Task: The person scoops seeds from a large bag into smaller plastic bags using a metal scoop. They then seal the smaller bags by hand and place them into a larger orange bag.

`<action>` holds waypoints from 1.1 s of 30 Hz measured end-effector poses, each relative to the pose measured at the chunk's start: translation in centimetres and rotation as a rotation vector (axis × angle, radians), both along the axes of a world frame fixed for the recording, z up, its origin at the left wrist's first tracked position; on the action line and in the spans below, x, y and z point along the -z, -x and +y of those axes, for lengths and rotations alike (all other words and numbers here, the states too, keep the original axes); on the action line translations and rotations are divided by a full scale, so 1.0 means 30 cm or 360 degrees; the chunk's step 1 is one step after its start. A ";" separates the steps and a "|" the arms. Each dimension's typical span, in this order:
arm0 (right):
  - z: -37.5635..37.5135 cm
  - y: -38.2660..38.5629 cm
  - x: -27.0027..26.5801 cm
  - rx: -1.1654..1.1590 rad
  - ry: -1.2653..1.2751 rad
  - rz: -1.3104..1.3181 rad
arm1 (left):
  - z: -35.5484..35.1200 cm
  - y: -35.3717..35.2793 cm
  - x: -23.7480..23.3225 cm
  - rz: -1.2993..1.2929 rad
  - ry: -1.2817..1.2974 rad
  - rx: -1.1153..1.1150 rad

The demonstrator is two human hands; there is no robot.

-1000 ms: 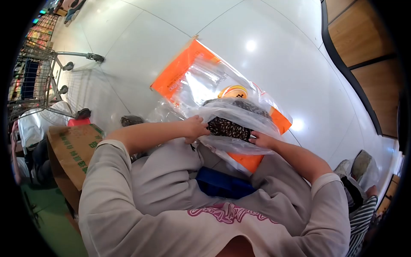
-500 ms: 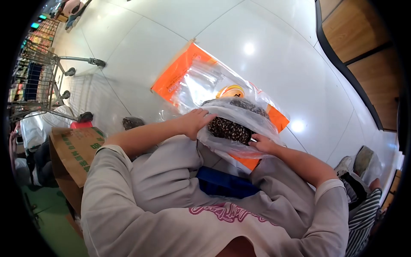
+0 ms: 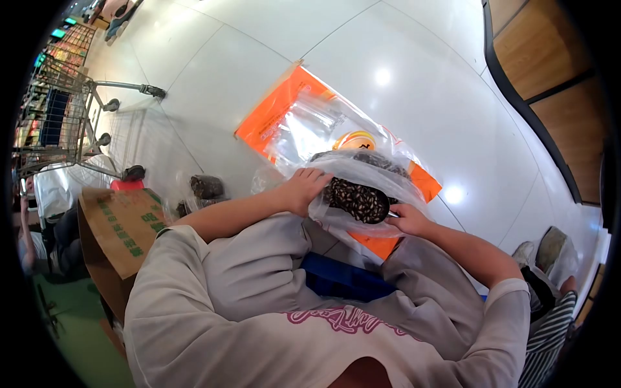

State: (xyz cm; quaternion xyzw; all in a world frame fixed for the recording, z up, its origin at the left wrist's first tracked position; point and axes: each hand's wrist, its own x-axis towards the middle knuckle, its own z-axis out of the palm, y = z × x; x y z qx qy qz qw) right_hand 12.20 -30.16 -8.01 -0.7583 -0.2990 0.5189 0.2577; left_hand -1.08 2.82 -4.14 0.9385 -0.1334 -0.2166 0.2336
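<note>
A dark loaf-shaped block speckled with pale seeds [image 3: 356, 202] shows through the mouth of a clear plastic bag [image 3: 407, 191]. Over the bag's left edge lies my left hand [image 3: 306, 190], its fingers close together and gripping the plastic beside the block. At the block's right end my right hand [image 3: 409, 220] is pinched closed; a small, thin sliver shows at its fingertips, too small to name. More dark speckled pieces [image 3: 381, 161] lie behind, under the plastic. Beneath everything spreads an orange-and-clear printed bag [image 3: 268, 123] with a round yellow emblem [image 3: 354, 140].
On the floor to my left are wrapped dark pieces [image 3: 207, 186] and an open cardboard box [image 3: 119, 223]. A shopping cart [image 3: 77, 123] stands farther left. Something blue [image 3: 343, 277] sits between my legs. Wooden cabinets [image 3: 543, 58] are at the right, near another person's striped clothing [image 3: 550, 339].
The speckled block has turned so its rounded right end faces up more. My right hand has shifted slightly off the block's end. The view has moved a little.
</note>
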 end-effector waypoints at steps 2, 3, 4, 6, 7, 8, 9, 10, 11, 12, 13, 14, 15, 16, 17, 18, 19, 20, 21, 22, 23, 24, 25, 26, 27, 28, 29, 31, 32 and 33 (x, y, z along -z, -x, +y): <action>-0.005 0.000 0.005 0.0045 -0.0079 0.0131 | -0.005 -0.014 -0.003 0.0010 -0.0021 0.0010; -0.006 0.001 0.006 0.0046 -0.0078 0.0135 | -0.010 -0.020 -0.003 0.0000 -0.0025 0.0025; -0.001 -0.004 -0.012 0.0038 -0.0039 0.0147 | -0.016 -0.026 -0.002 -0.0015 -0.0031 0.0039; 0.005 -0.009 -0.036 0.0042 0.0011 0.0158 | -0.037 -0.036 0.000 -0.0043 -0.0030 0.0039; 0.012 -0.010 -0.041 0.0023 0.0014 0.0156 | -0.043 -0.036 -0.004 -0.0069 -0.0039 0.0028; 0.014 -0.011 -0.045 0.0009 0.0021 0.0152 | -0.048 -0.039 -0.007 -0.0072 -0.0035 0.0031; 0.014 -0.011 -0.043 0.0012 0.0024 0.0150 | -0.053 -0.041 -0.011 -0.0073 -0.0053 0.0046; 0.014 -0.011 -0.038 0.0010 0.0012 0.0155 | -0.057 -0.043 -0.017 -0.0074 -0.0071 0.0059; 0.016 -0.011 -0.036 0.0007 -0.0001 0.0160 | -0.060 -0.046 -0.023 -0.0075 -0.0069 0.0059; 0.018 -0.015 -0.035 0.0007 0.0000 0.0159 | -0.063 -0.048 -0.029 -0.0086 -0.0079 0.0071; 0.023 -0.018 -0.038 -0.0021 0.0030 0.0176 | -0.064 -0.050 -0.033 -0.0096 -0.0089 0.0083; 0.027 -0.020 -0.041 -0.0049 0.0058 0.0193 | -0.066 -0.049 -0.033 -0.0096 -0.0089 0.0085; 0.032 -0.019 -0.045 -0.0048 0.0057 0.0191 | -0.069 -0.047 -0.033 -0.0129 -0.0073 0.0073; 0.038 -0.020 -0.050 -0.0068 0.0015 0.0190 | -0.073 -0.048 -0.038 -0.0163 -0.0056 0.0060; 0.038 -0.025 -0.051 -0.0088 -0.0027 0.0186 | -0.079 -0.053 -0.040 -0.0168 -0.0057 0.0058; 0.034 -0.023 -0.044 -0.0086 -0.0023 0.0191 | -0.088 -0.048 -0.042 -0.0165 -0.0069 0.0062; 0.036 -0.021 -0.034 -0.0077 -0.0079 0.0203 | -0.093 -0.045 -0.047 -0.0163 -0.0085 0.0068; 0.041 -0.022 -0.033 -0.0066 -0.0134 0.0220 | -0.095 -0.046 -0.054 -0.0154 -0.0084 0.0072; 0.044 -0.023 -0.028 -0.0062 -0.0139 0.0224 | -0.099 -0.048 -0.057 -0.0182 -0.0043 0.0074; 0.049 -0.025 -0.027 -0.0084 -0.0133 0.0221 | -0.103 -0.050 -0.057 -0.0211 -0.0004 0.0077; 0.054 -0.027 -0.029 -0.0104 -0.0124 0.0216 | -0.107 -0.049 -0.055 -0.0208 -0.0007 0.0083; 0.061 -0.029 -0.031 -0.0099 -0.0126 0.0215 | -0.111 -0.048 -0.050 -0.0230 -0.0010 0.0081; 0.072 -0.031 -0.039 -0.0131 -0.0080 0.0224 | -0.115 -0.050 -0.053 -0.0251 -0.0009 0.0079; 0.079 -0.033 -0.043 -0.0165 -0.0032 0.0232 | -0.118 -0.052 -0.055 -0.0250 -0.0007 0.0081; 0.081 -0.030 -0.034 -0.0163 -0.0030 0.0235 | -0.122 -0.052 -0.059 -0.0250 0.0009 0.0083; 0.087 -0.027 -0.023 -0.0188 -0.0084 0.0177 | -0.126 -0.054 -0.062 -0.0251 0.0025 0.0085; 0.090 -0.024 -0.014 -0.0212 -0.0138 0.0121 | -0.130 -0.056 -0.061 -0.0248 0.0027 0.0086; 0.105 -0.028 -0.015 -0.0244 -0.0107 0.0126 | -0.137 -0.058 -0.059 -0.0255 0.0055 0.0092; 0.117 -0.030 -0.025 -0.0278 -0.0078 0.0126 | -0.140 -0.059 -0.058 -0.0251 0.0057 0.0095; 0.125 -0.031 -0.032 -0.0274 -0.0077 0.0129 | -0.141 -0.061 -0.058 -0.0247 0.0066 0.0097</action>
